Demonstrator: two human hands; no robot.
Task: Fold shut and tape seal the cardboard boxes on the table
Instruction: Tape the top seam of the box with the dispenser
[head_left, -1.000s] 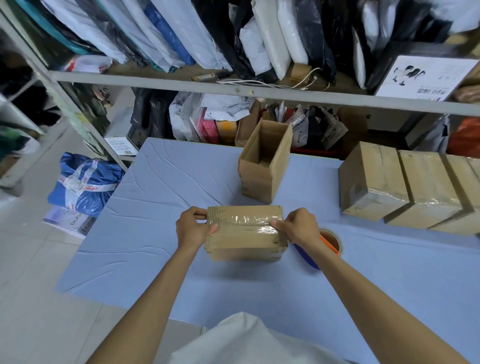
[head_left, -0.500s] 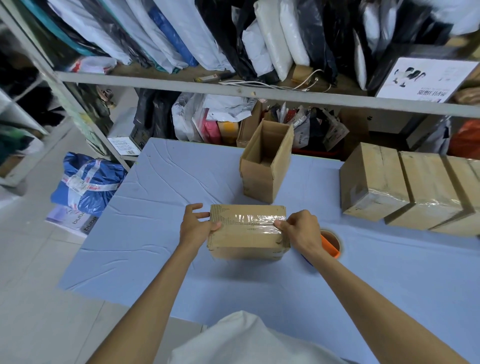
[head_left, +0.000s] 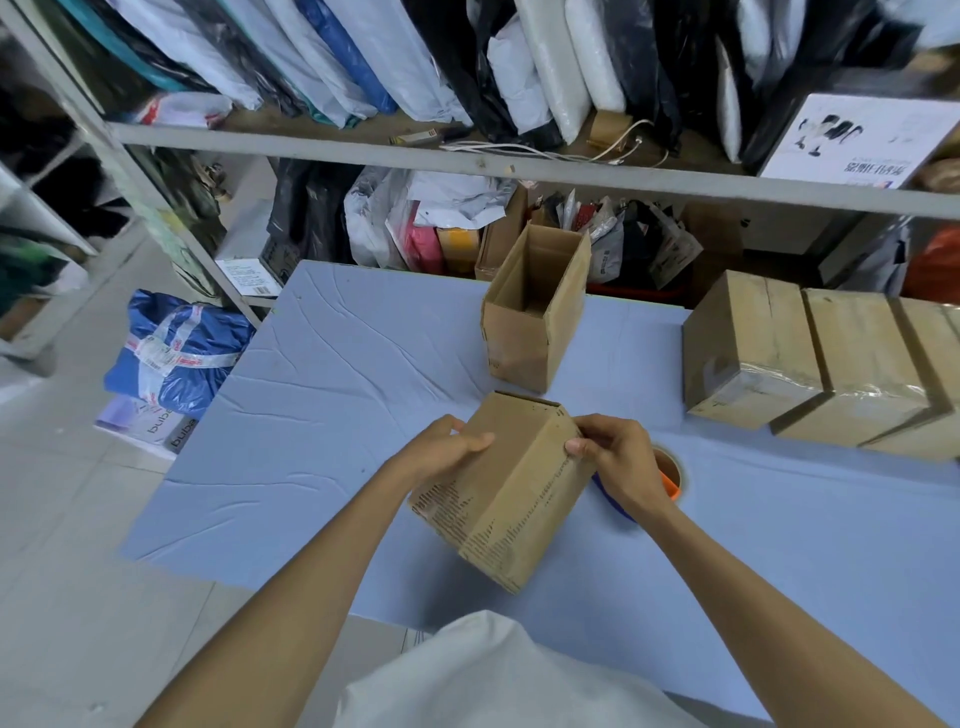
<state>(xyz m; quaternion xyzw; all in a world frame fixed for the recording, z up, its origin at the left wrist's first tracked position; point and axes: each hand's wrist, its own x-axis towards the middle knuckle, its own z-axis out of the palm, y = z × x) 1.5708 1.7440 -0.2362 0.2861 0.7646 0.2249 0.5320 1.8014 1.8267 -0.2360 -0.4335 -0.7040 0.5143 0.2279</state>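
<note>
Over desk, left grip wraps side of tilted box, right grip pinches its top edge. Prob. mid-flip: hold firm w/ both, land untaped end up.

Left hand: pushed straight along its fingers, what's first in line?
The box the left hand grips: its fingers lie on it. Beyond that, probably the right hand, though depth is unclear.
</note>
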